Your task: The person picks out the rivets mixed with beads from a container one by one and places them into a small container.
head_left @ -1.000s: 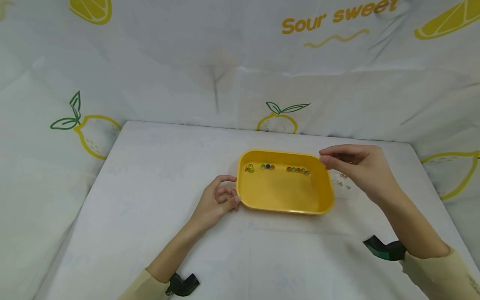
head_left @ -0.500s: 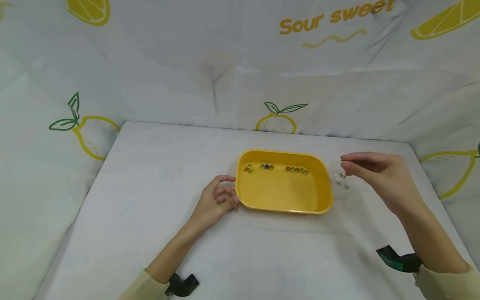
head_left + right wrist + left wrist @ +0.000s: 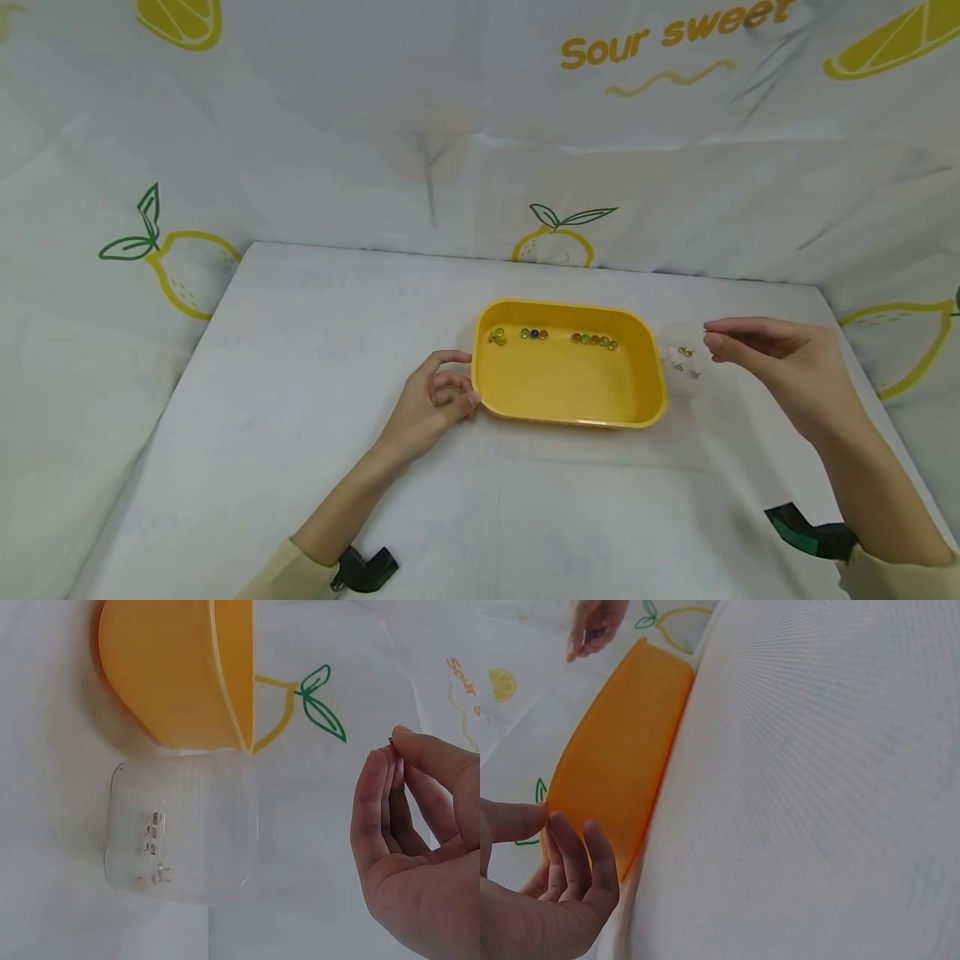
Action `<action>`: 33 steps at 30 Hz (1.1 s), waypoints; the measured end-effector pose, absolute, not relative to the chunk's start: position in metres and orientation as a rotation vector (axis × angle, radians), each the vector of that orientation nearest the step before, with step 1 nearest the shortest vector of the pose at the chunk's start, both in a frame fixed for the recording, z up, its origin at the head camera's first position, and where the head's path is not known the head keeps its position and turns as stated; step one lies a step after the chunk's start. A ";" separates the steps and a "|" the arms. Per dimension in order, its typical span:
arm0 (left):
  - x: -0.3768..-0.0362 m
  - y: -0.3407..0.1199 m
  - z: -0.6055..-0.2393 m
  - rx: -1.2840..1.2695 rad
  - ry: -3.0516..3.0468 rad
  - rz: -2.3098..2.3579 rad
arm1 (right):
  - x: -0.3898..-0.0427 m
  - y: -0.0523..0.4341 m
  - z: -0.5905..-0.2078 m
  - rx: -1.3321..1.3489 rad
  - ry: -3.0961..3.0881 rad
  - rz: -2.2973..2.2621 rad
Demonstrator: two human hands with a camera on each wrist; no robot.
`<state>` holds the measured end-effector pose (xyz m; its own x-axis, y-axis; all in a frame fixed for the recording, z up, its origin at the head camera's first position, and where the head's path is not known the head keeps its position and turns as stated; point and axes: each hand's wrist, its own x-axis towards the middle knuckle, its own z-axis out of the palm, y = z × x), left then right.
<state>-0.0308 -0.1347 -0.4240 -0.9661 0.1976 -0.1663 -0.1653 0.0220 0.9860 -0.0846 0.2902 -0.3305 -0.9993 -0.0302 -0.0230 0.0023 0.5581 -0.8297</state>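
Observation:
A yellow tray point(image 3: 570, 387) sits mid-table, with several coloured beads point(image 3: 595, 340) lined along its far wall. My left hand point(image 3: 457, 379) rests against the tray's left wall point(image 3: 615, 750), its loosely bent fingers point(image 3: 574, 847) touching it. Just right of the tray stands a small clear box point(image 3: 682, 362) with a few tiny pieces inside point(image 3: 150, 832). My right hand point(image 3: 712, 337) hovers to the right of that box, above the table. Its thumb and fingertips point(image 3: 394, 742) pinch a tiny dark piece that barely shows.
White cloth printed with lemons point(image 3: 187, 267) covers the table and forms walls at the back and on both sides. The table's far edge point(image 3: 525, 262) lies behind the tray. Wrist mounts show at my left sleeve point(image 3: 365, 571) and right sleeve point(image 3: 806, 533).
My right hand has moved rightward from above the tray's far right corner, past the clear box, keeping its fingers pinched. The left hand and tray have stayed put.

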 end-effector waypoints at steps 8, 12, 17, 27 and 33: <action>-0.031 -0.134 -0.423 0.022 2.047 2.029 | -0.085 0.305 -0.340 -0.020 2.736 -1.476; -0.031 -0.133 -0.423 0.020 2.050 2.026 | -0.085 0.311 -0.345 -0.001 2.724 -1.473; -0.031 -0.134 -0.424 0.019 2.047 2.028 | -0.087 0.317 -0.353 0.000 2.709 -1.466; -0.031 -0.134 -0.424 0.021 2.044 2.027 | -0.091 0.326 -0.368 -0.021 2.715 -1.407; -0.031 -0.134 -0.424 0.029 2.040 2.030 | -0.092 0.330 -0.372 -0.066 2.750 -1.370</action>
<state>-0.0308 -0.1343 -0.4237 -0.9653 0.1977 -0.1706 -0.1696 0.0217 0.9853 -0.0917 0.3298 -0.3721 -0.9968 -0.0686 -0.0419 -0.0079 0.6019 -0.7985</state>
